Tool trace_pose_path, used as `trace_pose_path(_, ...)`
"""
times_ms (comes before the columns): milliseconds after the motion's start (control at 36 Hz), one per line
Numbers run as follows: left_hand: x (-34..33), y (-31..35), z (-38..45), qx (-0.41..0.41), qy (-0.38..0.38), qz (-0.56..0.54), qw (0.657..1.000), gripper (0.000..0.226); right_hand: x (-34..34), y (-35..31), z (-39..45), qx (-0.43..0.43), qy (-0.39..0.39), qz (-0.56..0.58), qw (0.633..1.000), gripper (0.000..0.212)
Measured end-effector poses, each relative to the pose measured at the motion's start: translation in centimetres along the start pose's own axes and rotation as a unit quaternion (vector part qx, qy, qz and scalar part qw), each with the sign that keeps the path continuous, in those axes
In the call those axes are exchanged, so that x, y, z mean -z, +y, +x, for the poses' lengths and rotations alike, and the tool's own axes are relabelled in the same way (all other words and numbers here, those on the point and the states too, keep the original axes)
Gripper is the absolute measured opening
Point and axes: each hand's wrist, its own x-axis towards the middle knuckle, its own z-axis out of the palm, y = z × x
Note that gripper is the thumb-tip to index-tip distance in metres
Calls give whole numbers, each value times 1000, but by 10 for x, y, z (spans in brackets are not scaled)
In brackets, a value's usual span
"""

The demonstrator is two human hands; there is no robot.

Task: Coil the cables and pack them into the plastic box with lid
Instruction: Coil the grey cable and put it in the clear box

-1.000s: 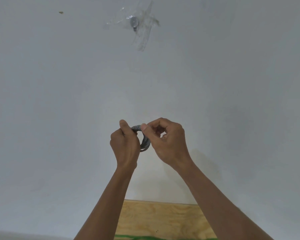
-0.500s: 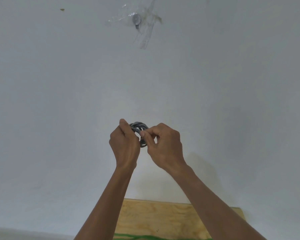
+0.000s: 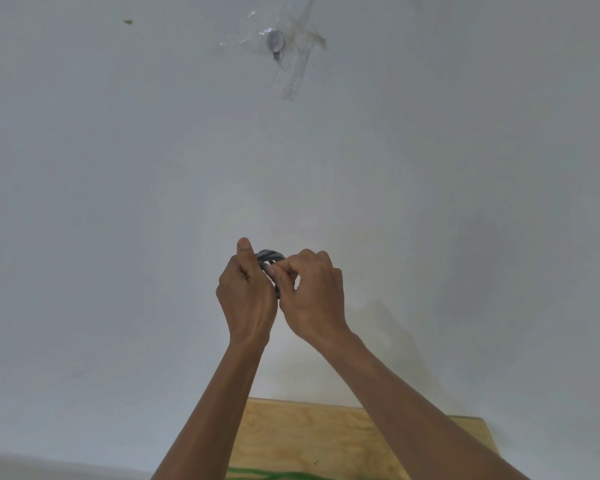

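Note:
A small coil of dark grey cable (image 3: 269, 258) is held up in front of a white wall, between both hands. My left hand (image 3: 247, 289) grips its left side, thumb pointing up. My right hand (image 3: 310, 296) pinches the coil's right side with thumb and fingertips. Most of the coil is hidden behind the fingers. The plastic box and its lid are out of view.
A white wall (image 3: 430, 202) fills most of the view, with a metal hook under clear tape (image 3: 276, 43) high up. A plywood board (image 3: 326, 441) lies at the bottom edge, with a green strip (image 3: 274, 476) along its near side.
My right hand has closed in towards the left one, and its fingers have shifted over the coil. The coil now shows more loops above the fingers. The view has tilted down a little.

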Motion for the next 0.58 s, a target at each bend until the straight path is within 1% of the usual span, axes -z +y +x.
trace_pose_path(56,1,-2,1,-4,1,6,1000,56,0,2,0,12,-7,-8,1000,24)
trace_pose_path(111,2,-4,1,-6,0,8,1000,55,-2,3,1,33,2,-29,999,25)
trace_pose_path(194,3,-6,3,-9,-2,20,1000,55,-8,1,2,51,45,-81,994,29)
trace_pose_path(250,4,-7,5,-11,-2,29,1000,55,-10,-2,4,50,58,-92,993,30)
trace_pose_path(306,5,-6,7,-19,-8,40,999,56,-9,-6,5,35,32,-65,997,29)
trace_pose_path(389,7,-6,8,-17,-23,33,999,56,-6,-11,5,-4,-17,5,1000,28)
trace_pose_path(417,8,-6,9,-17,-24,32,999,55,-6,-11,5,-6,-25,15,1000,28)
trace_pose_path(472,10,-5,8,-19,-21,36,999,52,-8,-8,5,12,-29,-4,999,28)
trace_pose_path(528,11,-4,9,-27,-23,34,999,49,-10,-5,5,40,-1,-17,999,27)
trace_pose_path(583,11,-8,10,-26,-26,32,999,49,-13,-3,4,60,65,-1,996,19)
